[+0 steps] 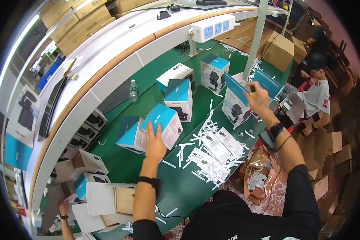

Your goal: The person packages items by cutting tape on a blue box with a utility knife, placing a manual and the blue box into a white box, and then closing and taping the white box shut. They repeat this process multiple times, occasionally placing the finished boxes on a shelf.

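My left hand lies with its fingers stretched over a closed teal-and-white box, touching its top. Against that box on its left stands a second teal-topped box. On the right, my right hand has its fingers curled together at the top of a teal-and-white box with raised flaps. A bit of yellow shows between those fingers; what it belongs to is too small to tell. Printed white leaflets lie among paper strips between my forearms.
More closed boxes stand farther back on the green table, near a clear plastic bottle. A metal post rises behind the flapped box. Another person's hand is beside open white cartons at lower left. Brown cartons stand at right.
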`<action>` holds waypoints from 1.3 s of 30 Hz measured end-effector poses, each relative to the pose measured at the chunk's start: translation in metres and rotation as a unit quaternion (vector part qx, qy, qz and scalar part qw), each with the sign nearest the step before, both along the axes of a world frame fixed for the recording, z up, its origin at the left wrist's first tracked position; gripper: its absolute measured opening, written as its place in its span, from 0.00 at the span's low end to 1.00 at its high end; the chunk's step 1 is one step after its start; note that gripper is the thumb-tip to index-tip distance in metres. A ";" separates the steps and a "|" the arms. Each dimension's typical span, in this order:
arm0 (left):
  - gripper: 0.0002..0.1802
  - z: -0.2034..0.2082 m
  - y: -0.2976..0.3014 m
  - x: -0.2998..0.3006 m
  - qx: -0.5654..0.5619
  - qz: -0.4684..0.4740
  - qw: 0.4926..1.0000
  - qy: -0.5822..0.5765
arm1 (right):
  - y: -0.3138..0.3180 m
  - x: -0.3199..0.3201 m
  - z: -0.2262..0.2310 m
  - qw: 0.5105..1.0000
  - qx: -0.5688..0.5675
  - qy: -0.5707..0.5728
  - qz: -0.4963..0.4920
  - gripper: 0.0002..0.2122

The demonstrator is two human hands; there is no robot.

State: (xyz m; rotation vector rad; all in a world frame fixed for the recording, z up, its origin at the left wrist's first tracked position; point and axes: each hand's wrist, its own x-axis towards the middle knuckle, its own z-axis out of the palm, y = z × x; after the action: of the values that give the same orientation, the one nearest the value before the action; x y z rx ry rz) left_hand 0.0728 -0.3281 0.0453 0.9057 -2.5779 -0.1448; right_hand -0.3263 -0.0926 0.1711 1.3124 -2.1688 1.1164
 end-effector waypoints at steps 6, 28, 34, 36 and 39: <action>0.46 0.032 0.201 -0.017 0.224 0.014 0.961 0.160 | 0.000 0.170 0.043 0.993 -0.071 -0.021 0.094 0.12; 0.30 -0.027 0.200 0.228 0.505 0.291 0.547 0.601 | 0.053 0.160 -0.271 0.932 0.281 -0.207 -0.099 0.33; 0.32 -0.023 0.201 0.213 0.461 0.277 0.447 0.715 | 0.048 0.120 -0.263 0.934 0.314 -0.172 -0.027 0.18; 0.32 -0.029 0.224 0.224 0.430 0.230 0.546 0.681 | 0.048 0.102 -0.243 0.942 0.328 -0.060 -0.039 0.16; 0.29 0.013 0.266 0.218 0.338 0.277 0.756 0.487 | 0.038 0.128 -0.140 0.973 0.176 -0.151 0.006 0.12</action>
State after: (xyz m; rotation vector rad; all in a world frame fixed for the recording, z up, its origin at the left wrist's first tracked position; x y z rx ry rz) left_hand 0.2905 -0.0616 0.0587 1.3108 -1.1882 -1.0929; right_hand -0.1979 -0.0546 0.0310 1.3687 -2.6847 1.0231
